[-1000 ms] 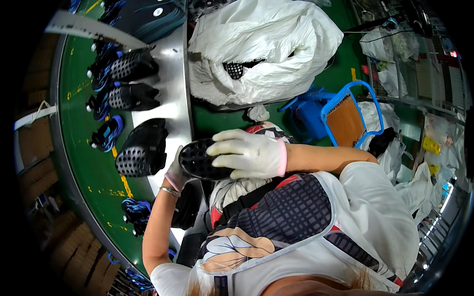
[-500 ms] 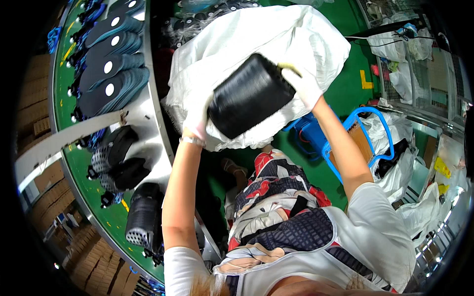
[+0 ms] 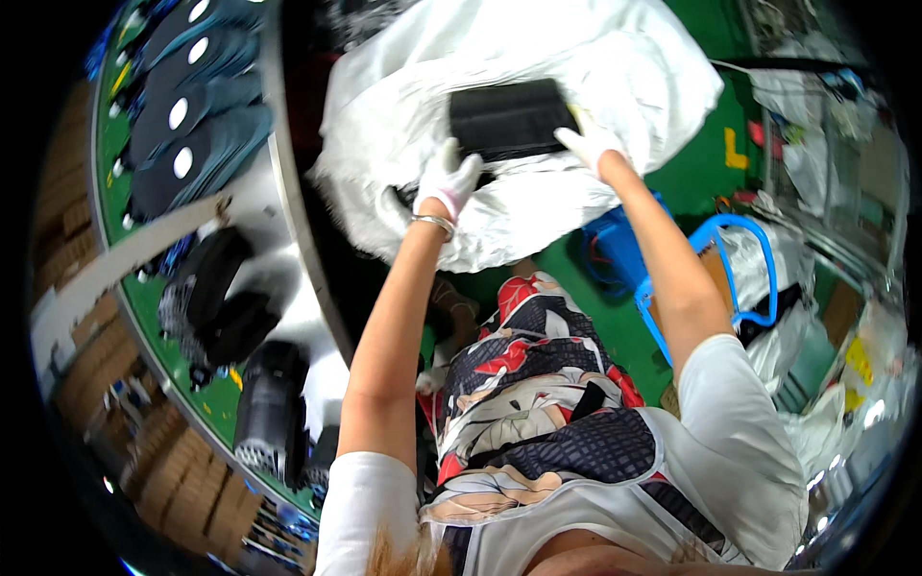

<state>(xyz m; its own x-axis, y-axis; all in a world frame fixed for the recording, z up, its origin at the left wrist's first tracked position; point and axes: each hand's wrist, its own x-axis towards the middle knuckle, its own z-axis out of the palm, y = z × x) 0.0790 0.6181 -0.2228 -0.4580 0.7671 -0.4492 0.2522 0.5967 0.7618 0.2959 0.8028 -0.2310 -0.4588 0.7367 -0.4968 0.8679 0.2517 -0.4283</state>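
A stack of thin black pieces, pressed together into a block with ribbed edges, lies on its side inside the mouth of a large white woven sack. My left hand, in a white glove, is at the stack's lower left corner with thumb and fingers spread. My right hand, also gloved, is by the stack's right end, its thumb and fingers apart. Whether either hand still touches the stack is blurred. Some dark material shows in the sack beside my left hand.
On the left, a metal table bears fanned stacks of dark flat pieces with white dots and black bundles. A green conveyor belt runs beyond it. To the right stand a blue-framed chair and a blue bin.
The black stack has gone from being held up between both hands to lying farther off in the sack. It has turned level, and my hands have loosened around it.
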